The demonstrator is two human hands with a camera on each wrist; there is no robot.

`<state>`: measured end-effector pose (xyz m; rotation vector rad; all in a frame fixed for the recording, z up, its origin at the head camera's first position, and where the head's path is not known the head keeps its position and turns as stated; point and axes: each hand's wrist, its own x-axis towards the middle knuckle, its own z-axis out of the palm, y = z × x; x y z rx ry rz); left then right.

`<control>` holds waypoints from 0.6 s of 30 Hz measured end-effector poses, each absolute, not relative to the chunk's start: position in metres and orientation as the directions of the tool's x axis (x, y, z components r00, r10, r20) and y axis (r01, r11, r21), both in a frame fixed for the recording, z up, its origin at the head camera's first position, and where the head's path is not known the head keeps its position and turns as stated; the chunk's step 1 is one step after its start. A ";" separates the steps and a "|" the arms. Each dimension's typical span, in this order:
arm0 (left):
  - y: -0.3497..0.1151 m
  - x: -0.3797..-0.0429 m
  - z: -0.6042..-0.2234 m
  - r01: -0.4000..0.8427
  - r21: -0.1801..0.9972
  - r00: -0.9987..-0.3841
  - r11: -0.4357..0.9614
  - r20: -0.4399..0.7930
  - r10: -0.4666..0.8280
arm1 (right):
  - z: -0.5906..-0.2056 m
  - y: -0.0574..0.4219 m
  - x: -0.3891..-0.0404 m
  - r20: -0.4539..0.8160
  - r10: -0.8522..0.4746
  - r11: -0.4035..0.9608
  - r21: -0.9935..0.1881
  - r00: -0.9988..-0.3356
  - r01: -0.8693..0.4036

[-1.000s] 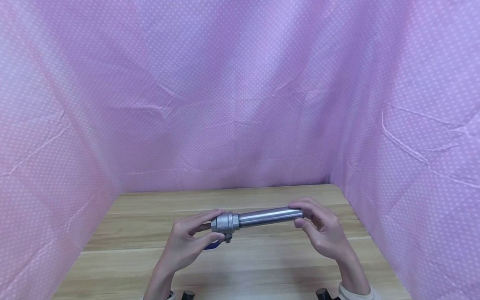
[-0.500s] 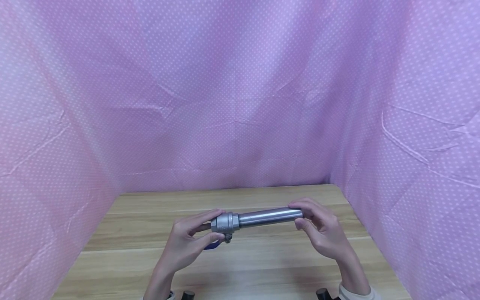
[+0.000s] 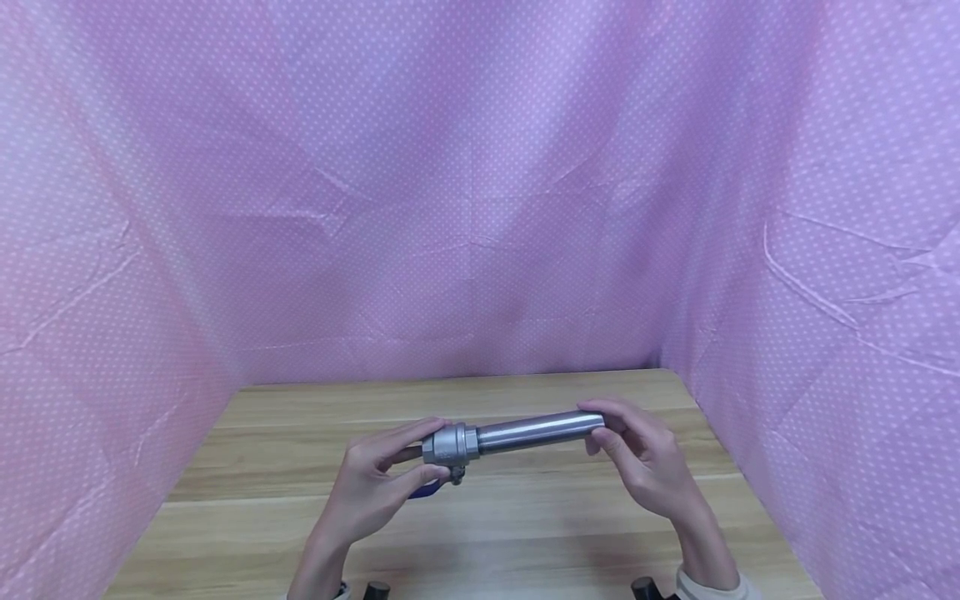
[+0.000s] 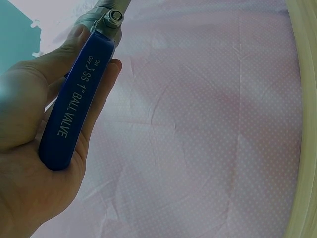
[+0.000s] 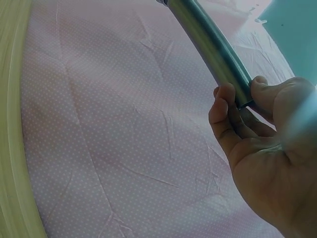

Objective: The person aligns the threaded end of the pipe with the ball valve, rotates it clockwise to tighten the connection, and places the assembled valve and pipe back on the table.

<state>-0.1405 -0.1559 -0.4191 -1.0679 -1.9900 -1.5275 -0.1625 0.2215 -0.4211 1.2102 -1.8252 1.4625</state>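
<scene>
A silver ball valve (image 3: 450, 446) is gripped between the thumb and fingers of my left hand (image 3: 378, 479), above the table. Its blue lever handle (image 4: 77, 101), printed "SS 1" BALL VALVE", runs back along the left palm in the left wrist view. A steel pipe (image 3: 536, 432) extends from the valve's right side, tilted slightly up to the right, its threaded end meeting the valve's hex collar. How deep the thread sits inside is hidden. At the pipe's far end, my right hand (image 3: 645, 458) pinches it between thumb and fingertips, seen closely in the right wrist view.
Below the hands lies a wood-grain table (image 3: 480, 533). Pink dotted cloth (image 3: 465, 208) hangs behind it and along both sides. Two dark stubs (image 3: 377, 591) poke up at the bottom edge of the head view.
My right thumb and fingers have shifted around the pipe's end, the thumb now higher on it. That end has risen very slightly. My left hand and the valve have stayed put.
</scene>
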 end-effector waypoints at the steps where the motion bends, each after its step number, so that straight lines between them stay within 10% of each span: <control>1: -0.156 -0.140 -0.419 0.773 0.626 -0.622 0.104 0.715 0.320 | -0.421 0.221 -0.162 0.811 -0.326 0.011 -0.510 -0.485 -0.860; 18: -0.156 -0.140 -0.419 0.769 0.627 -0.630 0.125 0.710 0.315 | -0.419 0.219 -0.163 0.816 -0.346 -0.099 -0.522 -0.463 -0.847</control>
